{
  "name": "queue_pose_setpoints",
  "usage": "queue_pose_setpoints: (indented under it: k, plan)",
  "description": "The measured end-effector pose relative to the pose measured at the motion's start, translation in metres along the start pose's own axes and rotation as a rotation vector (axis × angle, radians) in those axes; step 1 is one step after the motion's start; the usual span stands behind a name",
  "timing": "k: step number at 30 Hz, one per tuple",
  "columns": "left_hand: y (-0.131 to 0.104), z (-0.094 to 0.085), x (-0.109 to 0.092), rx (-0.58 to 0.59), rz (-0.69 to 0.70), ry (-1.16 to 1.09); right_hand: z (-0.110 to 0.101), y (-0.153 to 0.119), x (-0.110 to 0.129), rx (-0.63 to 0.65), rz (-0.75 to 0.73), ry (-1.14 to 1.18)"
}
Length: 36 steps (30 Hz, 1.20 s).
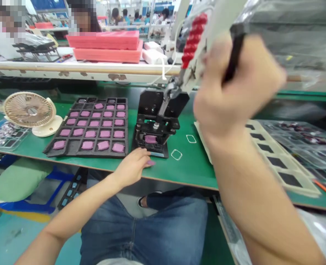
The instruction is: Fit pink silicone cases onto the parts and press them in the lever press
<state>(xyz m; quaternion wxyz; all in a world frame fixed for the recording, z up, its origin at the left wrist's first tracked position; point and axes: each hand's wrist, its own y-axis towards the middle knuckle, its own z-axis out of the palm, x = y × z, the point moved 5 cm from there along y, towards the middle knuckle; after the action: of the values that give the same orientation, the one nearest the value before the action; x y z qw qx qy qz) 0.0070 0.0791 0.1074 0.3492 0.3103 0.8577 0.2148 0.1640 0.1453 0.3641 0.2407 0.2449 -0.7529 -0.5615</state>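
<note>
A small black hand press (pixel 156 127) with a red-gripped lever (pixel 194 38) stands on the green bench. Inside its jig sits a purple rounded piece (pixel 151 139). My left hand (pixel 133 163) rests at the front edge of the press base, its fingers closed on another purple piece (pixel 150 163) that sticks out past the fingertips. High on the right, my right hand (pixel 234 84) is closed round a black object (pixel 234 51), blurred, its kind unclear; it is beside the red lever grip, apart from it.
Left of the press lies a black compartment tray (pixel 69 147) with several purple pieces. A small fan (pixel 30 110) stands farther left. Two thin white frames (pixel 176 154) lie right of the press, near a cream tray (pixel 303 180). Pink foam blocks (pixel 107 55) sit on the shelf behind.
</note>
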Motion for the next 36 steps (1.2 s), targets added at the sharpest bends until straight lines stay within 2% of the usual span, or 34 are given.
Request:
queue_pose_setpoints:
  k: [1, 2, 4, 6, 7, 9, 11, 13, 15, 18, 20, 23, 25, 27, 31, 34, 36]
  plan:
    - [-0.006, -0.006, -0.005, -0.063, -0.004, -0.046, -0.009, -0.028, 0.006, -0.088, -0.102, 0.023]
    - [-0.013, -0.013, -0.009, -0.128, -0.013, -0.093, -0.009, -0.060, 0.012, -0.038, -0.230, 0.111]
    - [-0.028, -0.022, -0.015, -0.215, -0.057, -0.172, 0.008, -0.129, 0.008, 0.220, -0.340, 0.198]
    - [-0.041, -0.026, -0.017, -0.276, -0.101, -0.234, 0.036, -0.184, -0.007, 0.357, -0.350, 0.128]
    - [-0.047, -0.027, -0.017, -0.297, -0.114, -0.254, 0.053, -0.202, -0.015, 0.437, -0.348, 0.064]
    - [-0.054, -0.027, -0.018, -0.321, -0.138, -0.279, 0.084, -0.221, -0.031, 0.596, -0.322, -0.080]
    - [-0.059, -0.026, -0.019, -0.327, -0.180, -0.289, 0.106, -0.224, -0.043, 0.825, -0.238, -0.143]
    - [-0.062, -0.026, -0.019, -0.322, -0.230, -0.304, 0.116, -0.218, -0.049, 1.021, -0.134, -0.115]
    - [-0.063, -0.026, -0.017, -0.313, -0.285, -0.321, 0.117, -0.209, -0.049, 1.097, -0.080, -0.058]
    - [-0.060, -0.033, -0.012, -0.296, -0.368, -0.334, 0.112, -0.204, -0.048, 1.081, -0.065, 0.029]
    - [-0.053, -0.043, -0.008, -0.298, -0.377, -0.301, 0.104, -0.210, -0.048, 1.053, -0.013, 0.115]
    - [-0.032, -0.061, -0.005, -0.328, -0.291, -0.190, 0.085, -0.223, -0.050, 0.968, 0.139, 0.283]
    - [-0.013, -0.065, -0.001, -0.318, -0.210, -0.071, 0.070, -0.232, -0.053, 0.902, 0.299, 0.389]
    - [0.008, -0.058, 0.006, -0.266, -0.137, 0.049, 0.054, -0.238, -0.056, 0.869, 0.466, 0.491]
    - [0.043, -0.027, 0.026, -0.118, -0.029, 0.184, 0.023, -0.245, -0.061, 0.863, 0.737, 0.683]
    - [0.059, -0.007, 0.037, -0.039, -0.001, 0.290, 0.004, -0.253, -0.069, 0.807, 1.016, 0.812]
    - [0.063, 0.000, 0.040, -0.006, -0.001, 0.350, -0.003, -0.259, -0.075, 0.788, 1.122, 0.820]
